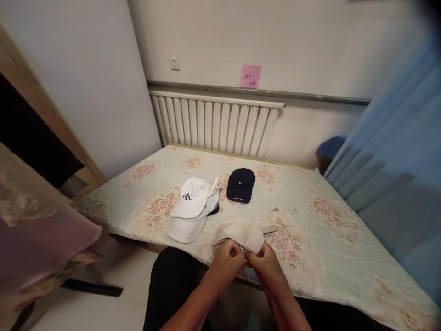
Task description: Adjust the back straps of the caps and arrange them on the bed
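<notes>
A beige cap (241, 232) lies at the near edge of the flowered surface, its back strap side facing me. My left hand (225, 259) is closed in a pinch at the cap's rim, near a small shiny metal buckle (242, 249). Close beside it, my right hand (267, 264) pinches the rim and strap from the other side. The fingertips of both hands nearly meet at the buckle and partly hide the strap. A grey strip (270, 229) sticks out beyond the cap on the right.
Stacked white caps (195, 197) lie to the left, the top one lettered. A navy cap (241, 185) sits farther back. The flowered covering (320, 239) reaches to a radiator (213, 122) at the wall. A blue curtain (396, 151) hangs on the right; draped cloth (44, 248) is at left.
</notes>
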Motion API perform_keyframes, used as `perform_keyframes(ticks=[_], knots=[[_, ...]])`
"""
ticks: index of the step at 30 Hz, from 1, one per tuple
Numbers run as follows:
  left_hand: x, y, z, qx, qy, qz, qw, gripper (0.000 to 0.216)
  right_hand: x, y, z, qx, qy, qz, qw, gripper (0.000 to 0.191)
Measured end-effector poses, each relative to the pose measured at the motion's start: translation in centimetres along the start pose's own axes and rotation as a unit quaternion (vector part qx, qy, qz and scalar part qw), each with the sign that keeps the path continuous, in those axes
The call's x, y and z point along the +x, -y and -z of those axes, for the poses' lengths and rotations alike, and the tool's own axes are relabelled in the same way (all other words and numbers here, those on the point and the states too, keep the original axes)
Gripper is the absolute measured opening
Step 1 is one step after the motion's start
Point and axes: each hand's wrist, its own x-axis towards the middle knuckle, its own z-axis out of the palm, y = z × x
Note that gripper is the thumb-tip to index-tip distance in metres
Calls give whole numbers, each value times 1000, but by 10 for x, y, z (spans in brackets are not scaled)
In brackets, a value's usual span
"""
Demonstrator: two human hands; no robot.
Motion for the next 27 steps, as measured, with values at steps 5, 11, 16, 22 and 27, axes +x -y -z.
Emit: perform_keyframes(ticks=[5, 11, 16, 22, 27], knots=[[1, 3, 1, 23, -5, -16, 1000, 14, -1, 2, 0, -16, 6, 1, 1000, 23], [2, 7, 0, 52, -31, -15, 998, 15, 0, 0, 2, -24, 1, 6, 1000, 24], [-1, 1, 0, 19, -26, 7, 999, 15, -2, 2, 1, -11, 8, 0, 1000, 24], [-1, 0, 0, -11, -26, 29, 999, 16, -5, 6, -3, 16, 6, -11, 1000, 29], [-1, -3, 1, -47, -11, 42, 998, 17, -8, 7, -4, 37, 15, -21, 999, 27]])
